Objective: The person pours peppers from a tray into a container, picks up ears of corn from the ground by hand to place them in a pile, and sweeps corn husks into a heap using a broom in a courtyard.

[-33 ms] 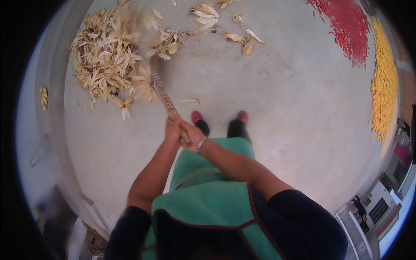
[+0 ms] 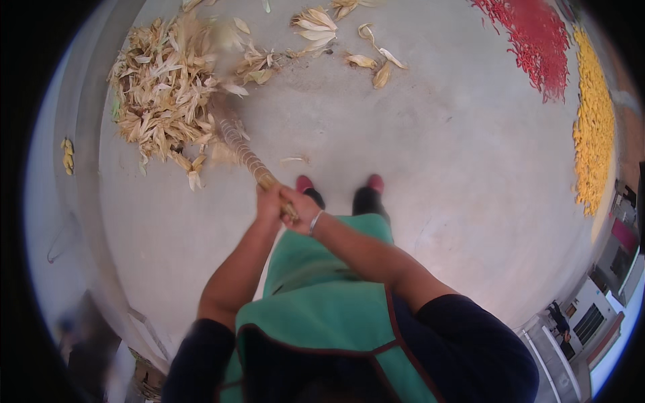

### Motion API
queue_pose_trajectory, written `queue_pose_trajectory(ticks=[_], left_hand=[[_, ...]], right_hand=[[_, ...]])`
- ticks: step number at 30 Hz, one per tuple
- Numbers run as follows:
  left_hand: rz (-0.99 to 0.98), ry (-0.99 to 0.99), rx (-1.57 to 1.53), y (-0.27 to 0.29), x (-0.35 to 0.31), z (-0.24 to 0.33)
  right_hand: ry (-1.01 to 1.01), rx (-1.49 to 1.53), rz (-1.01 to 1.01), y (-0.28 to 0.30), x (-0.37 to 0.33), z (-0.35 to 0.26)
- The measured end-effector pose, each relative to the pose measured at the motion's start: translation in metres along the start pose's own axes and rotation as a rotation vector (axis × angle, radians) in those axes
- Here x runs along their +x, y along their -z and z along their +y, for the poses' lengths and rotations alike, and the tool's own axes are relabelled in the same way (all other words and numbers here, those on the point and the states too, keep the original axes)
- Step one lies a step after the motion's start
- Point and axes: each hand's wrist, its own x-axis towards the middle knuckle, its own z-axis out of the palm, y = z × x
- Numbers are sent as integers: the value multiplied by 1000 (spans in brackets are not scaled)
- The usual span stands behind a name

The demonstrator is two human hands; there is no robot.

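Observation:
Both my hands are closed round the handle of a broom (image 2: 247, 153) whose shaft is bound with rings of cord. My left hand (image 2: 269, 201) grips it just ahead of my right hand (image 2: 304, 207), which is near the butt end. A bracelet (image 2: 314, 222) circles my right wrist. The broom slants away to the far left, and its blurred sweeping end meets the edge of a large heap of dry corn husks (image 2: 158, 91) on the concrete floor. How far the bristles reach into the husks is hidden by blur.
Loose husks (image 2: 381, 75) lie ahead of my feet. At the far right are spread red chillies (image 2: 537, 47) and a band of yellow corn (image 2: 592, 127). Yellow cobs (image 2: 68, 156) rest beyond the ledge at the left. My red shoes (image 2: 375, 183) stand below the broom.
The broom's far end has swung left toward the husk heap, pushing some husks along. My hands stay at nearly the same place, still round the handle.

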Motion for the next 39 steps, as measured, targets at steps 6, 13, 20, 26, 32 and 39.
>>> queue_pose_trajectory(ticks=[6, 13, 20, 26, 32, 39], left_hand=[[-310, 166, -28, -101, -47, -12], [-813, 303, 309, -300, -76, -51], [-1016, 438, 399, -479, -18, -95], [-765, 420, 81, -409, 34, -53], [-460, 168, -172, -221, 57, 42], [-29, -3, -230, -136, 78, 132]], right_hand=[[172, -288, 174, 33, -110, -55], [537, 146, 563, 112, -235, -118], [777, 481, 503, 219, -247, -247], [569, 256, 440, 176, -175, -260], [260, -131, 329, 43, -55, -204], [-19, -372, -114, -59, 11, -229]])
